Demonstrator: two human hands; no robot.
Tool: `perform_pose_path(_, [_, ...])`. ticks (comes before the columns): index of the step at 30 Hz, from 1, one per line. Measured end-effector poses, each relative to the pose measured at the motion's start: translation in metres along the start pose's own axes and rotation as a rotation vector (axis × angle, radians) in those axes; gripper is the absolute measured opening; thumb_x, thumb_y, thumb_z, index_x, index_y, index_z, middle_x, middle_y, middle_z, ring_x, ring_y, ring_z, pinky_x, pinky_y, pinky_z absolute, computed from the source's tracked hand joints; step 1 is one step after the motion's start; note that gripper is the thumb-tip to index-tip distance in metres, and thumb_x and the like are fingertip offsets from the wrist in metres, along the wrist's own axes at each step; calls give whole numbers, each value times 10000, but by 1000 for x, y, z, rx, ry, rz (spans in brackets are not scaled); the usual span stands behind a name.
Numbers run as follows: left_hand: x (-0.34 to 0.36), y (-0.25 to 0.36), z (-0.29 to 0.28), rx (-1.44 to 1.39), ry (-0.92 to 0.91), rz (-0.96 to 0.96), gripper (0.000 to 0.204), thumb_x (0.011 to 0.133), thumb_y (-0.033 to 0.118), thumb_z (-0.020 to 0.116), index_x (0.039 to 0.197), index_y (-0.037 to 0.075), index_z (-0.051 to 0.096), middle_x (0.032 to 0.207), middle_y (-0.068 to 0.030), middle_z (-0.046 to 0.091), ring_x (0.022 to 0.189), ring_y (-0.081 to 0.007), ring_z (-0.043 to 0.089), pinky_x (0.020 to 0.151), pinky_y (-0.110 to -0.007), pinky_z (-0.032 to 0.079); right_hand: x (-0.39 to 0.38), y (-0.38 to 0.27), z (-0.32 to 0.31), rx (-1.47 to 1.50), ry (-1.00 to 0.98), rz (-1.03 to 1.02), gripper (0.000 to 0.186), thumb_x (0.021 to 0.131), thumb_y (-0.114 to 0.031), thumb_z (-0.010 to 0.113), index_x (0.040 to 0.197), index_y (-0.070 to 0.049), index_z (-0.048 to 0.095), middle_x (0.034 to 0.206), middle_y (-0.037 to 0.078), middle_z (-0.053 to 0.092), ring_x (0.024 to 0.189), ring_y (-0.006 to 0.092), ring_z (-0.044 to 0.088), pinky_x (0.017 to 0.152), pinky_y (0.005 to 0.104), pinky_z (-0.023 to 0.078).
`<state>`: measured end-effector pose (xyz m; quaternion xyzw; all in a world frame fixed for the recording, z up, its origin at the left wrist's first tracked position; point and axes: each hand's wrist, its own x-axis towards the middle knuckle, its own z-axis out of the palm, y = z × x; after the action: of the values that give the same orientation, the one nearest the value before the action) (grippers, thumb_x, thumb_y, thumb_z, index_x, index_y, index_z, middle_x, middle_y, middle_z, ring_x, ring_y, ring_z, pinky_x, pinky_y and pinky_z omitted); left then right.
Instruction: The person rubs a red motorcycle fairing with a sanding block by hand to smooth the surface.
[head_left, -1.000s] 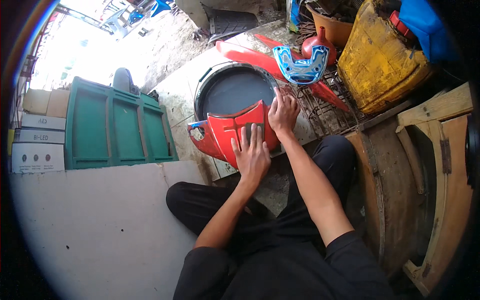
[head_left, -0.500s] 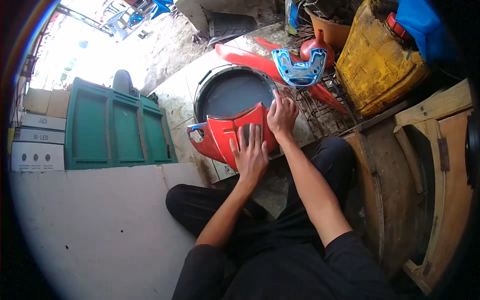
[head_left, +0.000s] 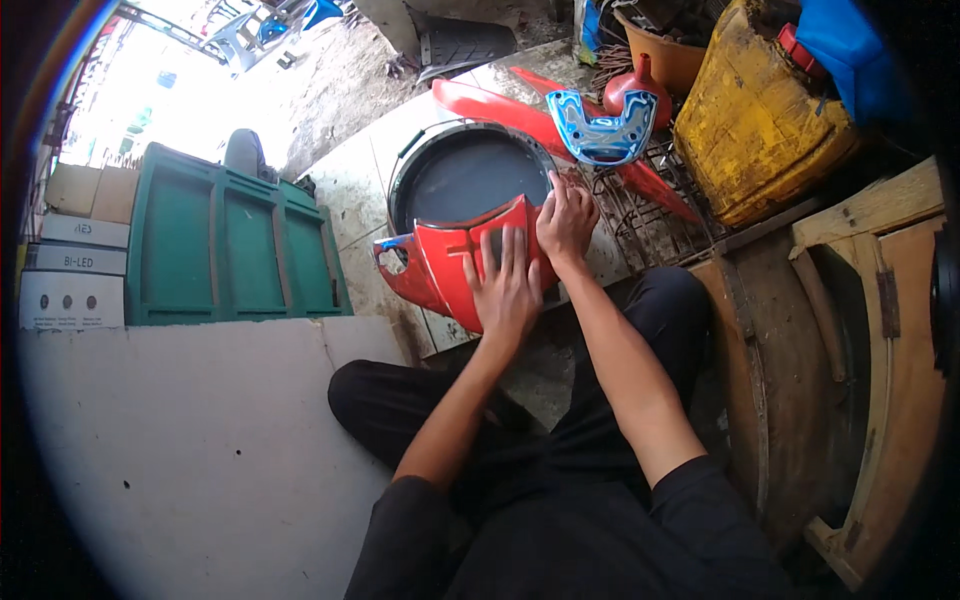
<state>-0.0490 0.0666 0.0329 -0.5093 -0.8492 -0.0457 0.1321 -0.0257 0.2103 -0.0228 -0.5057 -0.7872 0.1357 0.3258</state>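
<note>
A glossy red motorcycle body panel [head_left: 455, 285] with dark line markings leans over the near rim of a round black basin [head_left: 408, 215], which holds dark liquid. Flat on the panel's face lies my left hand [head_left: 508, 285], its fingers stretched and slightly apart, a little blurred. A dark flat piece [head_left: 494, 246] shows between and beneath those fingers; its kind is unclear. My right hand [head_left: 567, 222] is closed round the panel's right edge beside the basin, its fingers curled and partly hidden.
Behind the basin lie long red panels [head_left: 500, 120] and a blue-and-white patterned part [head_left: 603, 150]. A dirty yellow jerrycan [head_left: 755, 120] stands right, near wooden framing [head_left: 870, 230]. Left are a green panelled piece [head_left: 180, 240], stacked boxes [head_left: 75, 260] and a pale slab [head_left: 220, 430].
My left hand has shifted slightly up and to the right in the view, over the red panel. The right hand keeps its hold on the edge. The whole view has tilted slightly.
</note>
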Motion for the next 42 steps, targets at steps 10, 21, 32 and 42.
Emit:
perform_pose_path(10, [-44, -3, -4, -23, -18, 6, 558, 1000, 388, 466, 1496, 132, 466, 1576, -28, 413, 1487, -313, 296, 1180, -576, 119, 6, 6, -3, -53, 72, -25, 389, 963, -201, 515, 1340, -201, 611, 1064, 56, 663, 1146, 265, 551, 1043, 481, 360])
perform_pose_path(21, [38, 3, 3, -99, -44, -45, 585, 1008, 394, 448, 1517, 105, 420, 1601, -73, 362, 1492, -346, 283, 1156, -604, 201, 5, 4, 2, -9, -8, 2, 416, 948, -210, 525, 1356, -195, 607, 1084, 57, 670, 1178, 275, 540, 1061, 501, 343])
perform_pose_path(32, [46, -19, -2, -91, -44, -181, 592, 1021, 446, 431, 1491, 87, 453, 1572, -76, 410, 1491, -342, 290, 1160, -619, 200, 4, -5, -1, 38, -41, 46, 406, 964, -204, 493, 1353, -184, 608, 1158, 55, 669, 1229, 282, 522, 1085, 525, 317])
perform_pose_path(42, [-3, 0, -6, -23, -16, -162, 624, 1006, 448, 467, 1509, 82, 425, 1591, -98, 370, 1493, -379, 263, 1160, -634, 157, 14, 2, -1, 45, 90, 18, 384, 949, -205, 518, 1311, -180, 642, 1086, 80, 672, 1173, 295, 548, 1056, 518, 335])
